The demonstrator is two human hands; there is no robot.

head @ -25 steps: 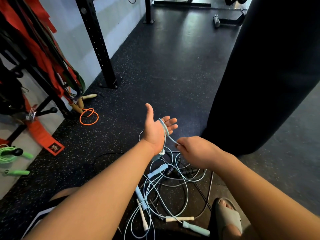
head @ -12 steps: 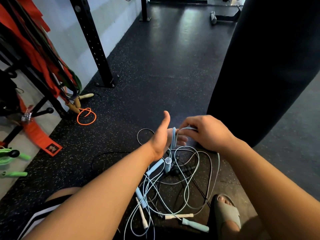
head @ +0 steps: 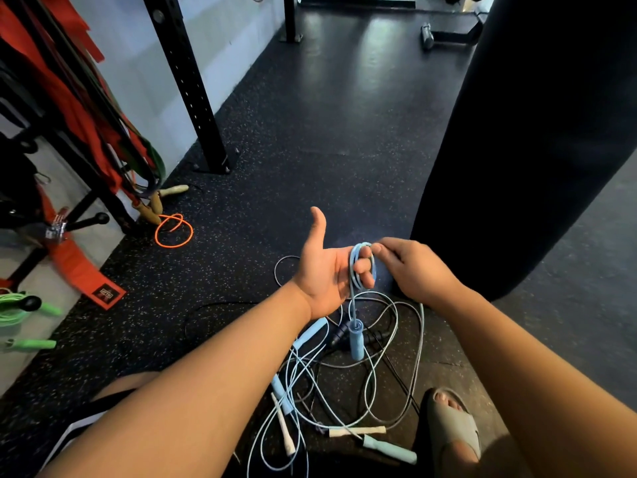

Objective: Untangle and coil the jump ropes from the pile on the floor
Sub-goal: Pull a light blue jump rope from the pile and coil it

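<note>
Nearest: grey foam sandal [head: 451, 426] on a bare foot, right beside the pile [head: 339, 384] on the floor. Thin glossy cords in pale blue, white and black, all looped over each other, stubby tube handles poking out here and there. Just above that, left hand [head: 325, 272] spread palm-up, thumb sticking straight up, blue rope [head: 352, 270] wound in a couple of narrow loops round the fingers, its round handle [head: 355, 343] dangling below the palm. Right hand [head: 413, 267] curled, pinching the top of those loops at the fingertips. Further out, speckled rubber floor [head: 327, 132], an orange rope [head: 174, 231] curled in a ring near a black steel post [head: 188, 98], and a fat matte black bag [head: 534, 132] on the right.
</note>
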